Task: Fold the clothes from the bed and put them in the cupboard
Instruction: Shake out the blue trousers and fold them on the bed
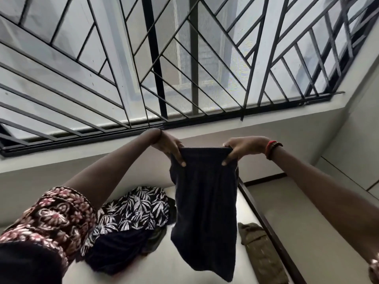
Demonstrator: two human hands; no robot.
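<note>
Left hand point(171, 147) and right hand point(242, 148) pinching dark garment point(205, 206) aloft; no readable writing

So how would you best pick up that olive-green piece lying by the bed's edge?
Probably pinch the olive-green piece at its far end, coming from above on the side facing the pile: it lies stretched out, apart from the pile, and the dark bed rail hugs its other side.

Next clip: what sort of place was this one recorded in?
Most likely a home bedroom: a bed with a pale sheet, a pile of unfolded clothes on it, and a barred window on the wall behind.
</note>
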